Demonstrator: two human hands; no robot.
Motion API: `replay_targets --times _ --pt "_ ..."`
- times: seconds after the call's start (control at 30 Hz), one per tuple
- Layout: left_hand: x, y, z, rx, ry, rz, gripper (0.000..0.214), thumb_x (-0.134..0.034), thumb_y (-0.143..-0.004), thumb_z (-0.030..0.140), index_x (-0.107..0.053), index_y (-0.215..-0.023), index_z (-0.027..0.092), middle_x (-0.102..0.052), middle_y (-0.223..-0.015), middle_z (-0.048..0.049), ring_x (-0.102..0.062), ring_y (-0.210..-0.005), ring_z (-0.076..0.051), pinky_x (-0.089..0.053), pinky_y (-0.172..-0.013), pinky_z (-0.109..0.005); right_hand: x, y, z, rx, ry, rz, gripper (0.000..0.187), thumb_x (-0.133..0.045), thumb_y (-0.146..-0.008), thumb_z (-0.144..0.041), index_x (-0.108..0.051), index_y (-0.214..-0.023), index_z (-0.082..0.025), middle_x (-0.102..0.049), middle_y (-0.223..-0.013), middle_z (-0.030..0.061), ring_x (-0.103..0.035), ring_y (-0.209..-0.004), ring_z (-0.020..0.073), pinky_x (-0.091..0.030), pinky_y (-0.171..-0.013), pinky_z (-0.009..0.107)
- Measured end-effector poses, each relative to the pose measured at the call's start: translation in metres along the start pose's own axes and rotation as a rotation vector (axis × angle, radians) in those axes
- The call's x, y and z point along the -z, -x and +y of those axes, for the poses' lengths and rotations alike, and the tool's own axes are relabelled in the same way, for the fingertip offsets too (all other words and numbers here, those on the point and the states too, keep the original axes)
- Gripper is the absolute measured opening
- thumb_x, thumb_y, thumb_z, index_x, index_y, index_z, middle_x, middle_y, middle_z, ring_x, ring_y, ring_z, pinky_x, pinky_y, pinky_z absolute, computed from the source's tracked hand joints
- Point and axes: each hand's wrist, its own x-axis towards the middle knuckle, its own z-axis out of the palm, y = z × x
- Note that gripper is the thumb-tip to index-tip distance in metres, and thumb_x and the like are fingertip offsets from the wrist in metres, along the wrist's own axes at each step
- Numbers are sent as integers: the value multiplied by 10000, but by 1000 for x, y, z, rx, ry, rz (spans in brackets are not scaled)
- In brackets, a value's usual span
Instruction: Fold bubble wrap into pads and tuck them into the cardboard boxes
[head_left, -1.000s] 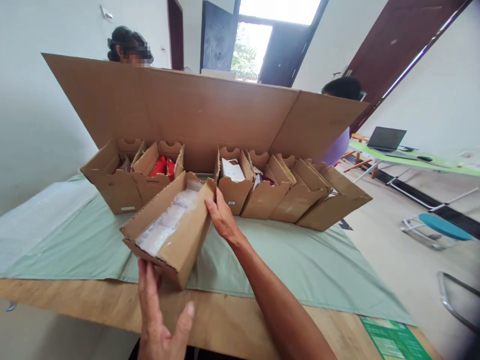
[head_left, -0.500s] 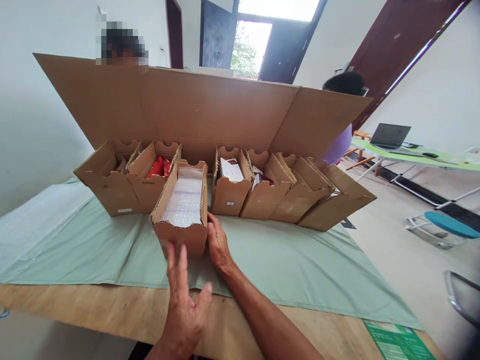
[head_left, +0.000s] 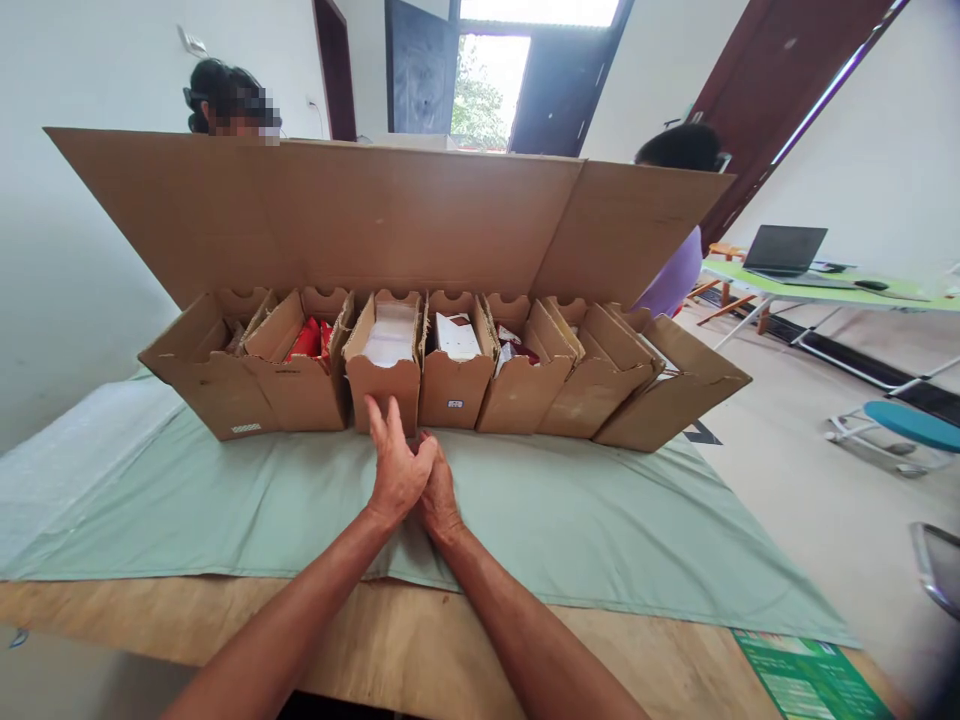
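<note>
A narrow cardboard box [head_left: 381, 378] holding folded bubble wrap [head_left: 391, 335] stands in a row with other open boxes. Against its front panel rests my left hand [head_left: 397, 462], fingers stretched upward and apart, gripping nothing. My right hand [head_left: 439, 488] lies close beside it at the box's lower right corner, fingers extended and partly hidden behind the left thumb. Just to the right is a box [head_left: 454, 385] with a white packet [head_left: 457, 337] inside. On the left, a neighbouring box [head_left: 300, 392] contains red packets [head_left: 307, 341].
Further boxes [head_left: 525, 392] continue rightward, the last one [head_left: 667, 405] leaning. A tall cardboard panel [head_left: 405, 215] rises behind the row. Green cloth [head_left: 570, 520] covers the wooden table [head_left: 420, 635]. Bubble wrap sheeting [head_left: 82, 440] lies left. Two people sit beyond the panel.
The box of bubble wrap has moved away from me into the gap in the row. Both hands have gone forward with it and drawn close together.
</note>
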Motion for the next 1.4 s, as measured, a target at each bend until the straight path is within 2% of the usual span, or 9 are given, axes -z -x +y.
replay_targets --times 0.2,0.3,0.4,0.53,0.63,0.93,1.13,1.27,1.4 --pt "-6 1 3 35 -13 -53 818 -626 -859 280 -331 -1607 130 -137 -1745 -214 -150 -1618 -349 -233 -1288 -560 2 -2 0 -47 -19 -27 448 -636 -867 -432 -663 -1242 -186 -713 -1145 106 -665 -1064 272 -576 -962 406" --pt "20 35 -3 7 -79 -318 680 -547 -960 374 -414 -1582 135 -430 -1632 -216 -403 -1528 -331 -338 -1252 -554 1 -4 3 -73 -30 -38 505 -594 -847 -387 -623 -1308 -182 -679 -1271 146 -670 -1113 281 -572 -987 437" --pt "67 70 -16 -42 -206 -473 591 -463 -1030 420 -456 -1573 187 -507 -1592 -165 -465 -1493 -304 -400 -1225 -536 0 -6 1 -96 -29 -55 541 -562 -815 -354 -604 -1319 -160 -637 -1342 196 -682 -1128 298 -595 -940 459" --pt "132 92 -41 -109 -472 -332 518 -494 -1025 430 -575 -1481 197 -573 -1538 -145 -444 -1501 -339 -425 -1197 -589 7 -7 -12 -88 -7 -88 480 -559 -810 -336 -630 -1247 -151 -663 -1289 199 -696 -1104 297 -596 -927 464" --pt "157 95 -56 -175 -598 -251 418 -530 -1003 385 -684 -1340 190 -631 -1473 -150 -529 -1428 -356 -453 -1167 -613 10 -8 -33 -67 30 -107 379 -567 -846 -347 -666 -1167 -170 -711 -1180 158 -703 -1055 279 -587 -917 444" --pt "155 93 -60 -219 -529 -147 270 -580 -941 261 -749 -1142 195 -708 -1334 -142 -616 -1305 -373 -503 -1100 -645 -58 -86 -154 151 191 -424 681 -625 -906 -255 -431 -1558 -268 -731 -821 -27 -664 -634 150 -568 -681 286" --pt "158 90 -65 -147 -402 102 320 -537 -955 221 -693 -1228 162 -644 -1390 -193 -552 -1373 -369 -513 -1086 -621 -105 -126 -167 -86 195 -471 243 -524 -903 -131 -732 -1019 -182 -645 -570 -38 -637 -473 143 -488 -489 215" --pt "165 92 -50 -24 -209 271 507 -501 -1022 306 -467 -1517 206 -477 -1572 -178 -442 -1474 -322 -402 -1193 -591 -70 -89 -164 -35 156 -482 177 -557 -902 -183 -732 -891 -203 -673 -601 -29 -673 -531 146 -535 -542 226" --pt "178 99 -41 91 7 374 570 -427 -1065 420 -360 -1596 224 -379 -1653 -160 -344 -1540 -307 -254 -1273 -548 17 -28 -173 -34 62 -533 195 -624 -930 -361 -743 -963 -211 -735 -702 9 -727 -643 181 -598 -612 281"
